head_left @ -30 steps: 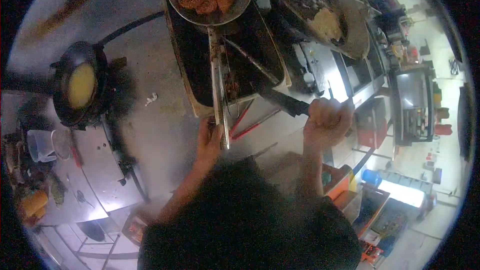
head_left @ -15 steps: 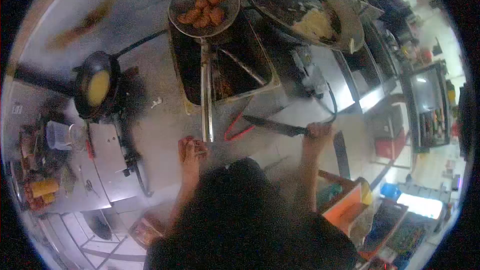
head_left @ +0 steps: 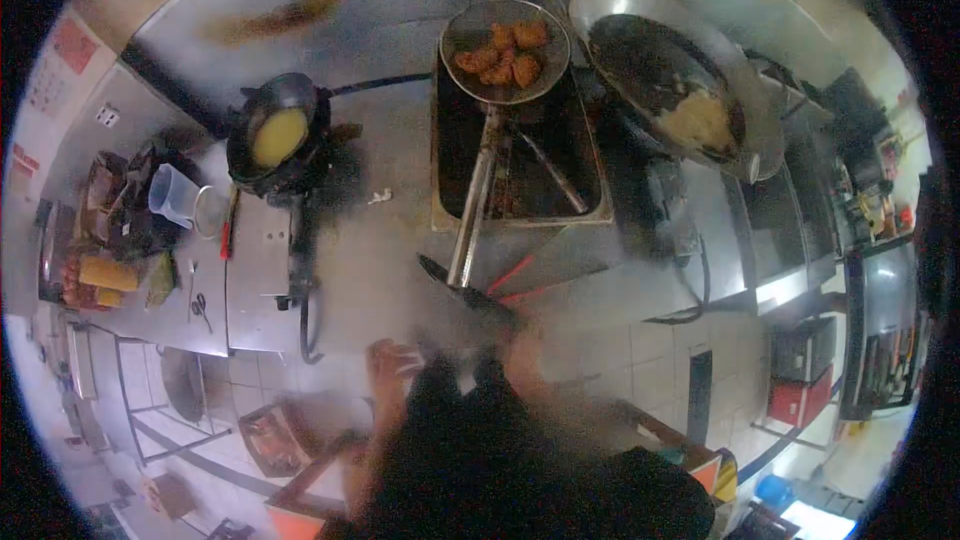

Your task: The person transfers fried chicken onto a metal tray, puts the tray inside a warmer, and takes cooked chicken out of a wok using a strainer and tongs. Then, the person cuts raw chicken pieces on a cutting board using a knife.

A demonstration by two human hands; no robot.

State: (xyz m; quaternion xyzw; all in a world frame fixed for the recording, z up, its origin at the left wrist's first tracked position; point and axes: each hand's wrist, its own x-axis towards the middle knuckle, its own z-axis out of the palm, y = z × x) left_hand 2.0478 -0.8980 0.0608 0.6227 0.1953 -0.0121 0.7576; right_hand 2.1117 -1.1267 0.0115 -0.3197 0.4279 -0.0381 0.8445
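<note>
My right hand (head_left: 524, 352) is blurred, closed around the handle of a dark-bladed knife (head_left: 468, 292). The blade points up and left, crossing in front of the lower end of the strainer's handle; whether they touch I cannot tell. My left hand (head_left: 388, 368) has its fingers curled, low in front of my body. Something pale shows at its fingers, too blurred to name. Beyond the hands, a long-handled mesh strainer (head_left: 489, 155) holds several browned fried pieces (head_left: 502, 55). It rests over a rectangular dark metal basin (head_left: 440, 170).
A wok (head_left: 640, 2) with pale food stands at the back right. On the left, a black pan (head_left: 243, 162) contains yellow liquid. Nearby are a clear plastic jug (head_left: 172, 195), scissors (head_left: 201, 310) and a red-handled tool (head_left: 226, 238). Thin red lines (head_left: 515, 273) show by the counter's front edge.
My right hand has brought the knife inward to the left, toward my left hand, and its blade now tilts more steeply. The view has shifted, so the counter sits further right and lower.
</note>
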